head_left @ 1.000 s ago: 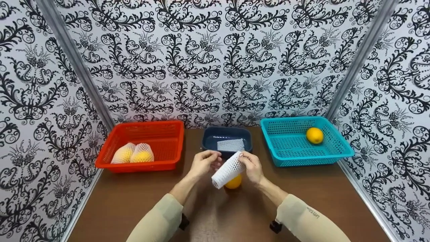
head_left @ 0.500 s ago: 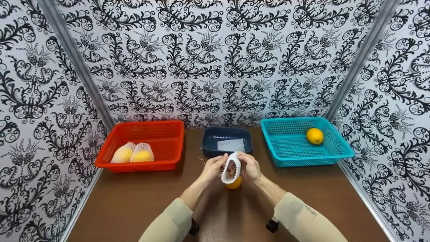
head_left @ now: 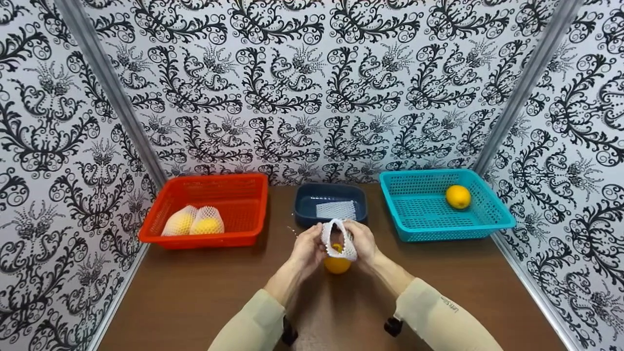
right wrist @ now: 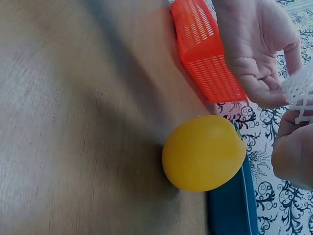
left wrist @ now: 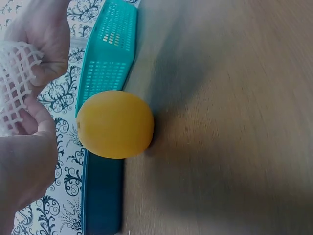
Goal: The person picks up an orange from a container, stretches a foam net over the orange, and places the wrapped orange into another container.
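My left hand [head_left: 308, 249] and right hand [head_left: 363, 242] grip opposite sides of a white foam net sleeve [head_left: 348, 252]. Its mouth is spread and faces the head camera. Just below and behind it, a round yellow-orange fruit [head_left: 337, 266] stands on the table, partly hidden by the sleeve in the head view. Both wrist views show the whole fruit [left wrist: 116, 125] apart from the hands. In the right wrist view the netting [right wrist: 301, 90] lies between the fingers at the right edge. Some fingertips are hidden inside or behind the mesh.
At the back left, a red basket [head_left: 243, 239] holds two fruits in white nets [head_left: 207, 225]. A dark blue tray [head_left: 303, 219] behind the hands contains another foam net [head_left: 336, 210]. The turquoise basket [head_left: 414, 234] at right holds one bare fruit [head_left: 458, 197].
The left hand has moved right and taken hold of the sleeve, which the right hand held at a slant. Its mouth has turned toward the head camera and widened. The fruit stays put.
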The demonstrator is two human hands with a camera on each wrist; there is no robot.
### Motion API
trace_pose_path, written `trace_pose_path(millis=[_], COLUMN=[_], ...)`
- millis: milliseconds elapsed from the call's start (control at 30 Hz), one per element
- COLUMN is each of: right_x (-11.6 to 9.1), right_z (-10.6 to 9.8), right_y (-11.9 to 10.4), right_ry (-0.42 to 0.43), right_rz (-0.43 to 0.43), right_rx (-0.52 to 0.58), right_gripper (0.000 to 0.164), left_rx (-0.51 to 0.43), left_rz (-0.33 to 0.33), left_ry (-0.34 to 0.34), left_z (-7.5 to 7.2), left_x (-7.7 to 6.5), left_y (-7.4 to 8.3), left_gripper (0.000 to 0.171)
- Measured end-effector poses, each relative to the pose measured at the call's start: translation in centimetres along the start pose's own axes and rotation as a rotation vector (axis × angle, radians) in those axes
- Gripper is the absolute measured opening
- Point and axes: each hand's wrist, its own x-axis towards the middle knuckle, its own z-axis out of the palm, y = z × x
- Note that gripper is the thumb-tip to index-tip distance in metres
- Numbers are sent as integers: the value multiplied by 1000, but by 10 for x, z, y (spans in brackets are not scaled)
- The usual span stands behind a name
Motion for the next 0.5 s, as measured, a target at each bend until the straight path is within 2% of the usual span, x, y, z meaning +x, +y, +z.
trace_pose_path(millis=[100,233,367,500], right_x=[1,2,3,4], right_z=[0,-5,-13,-22], right_y=[3,10,19,31], right_ry=[35,58,109,153], right_rz=[6,19,6,0], right_rx=[8,0,-121,-266], right_gripper=[32,29,23,21], left_rx=[-9,36,173,344], left_rz=[29,51,45,79], left_ry=[39,101,208,326], left_z=[-2,-3,-4,-4], left_x=[3,6,5,4], left_y=[-1,-6,-15,-26], left_gripper=[35,34,31,31])
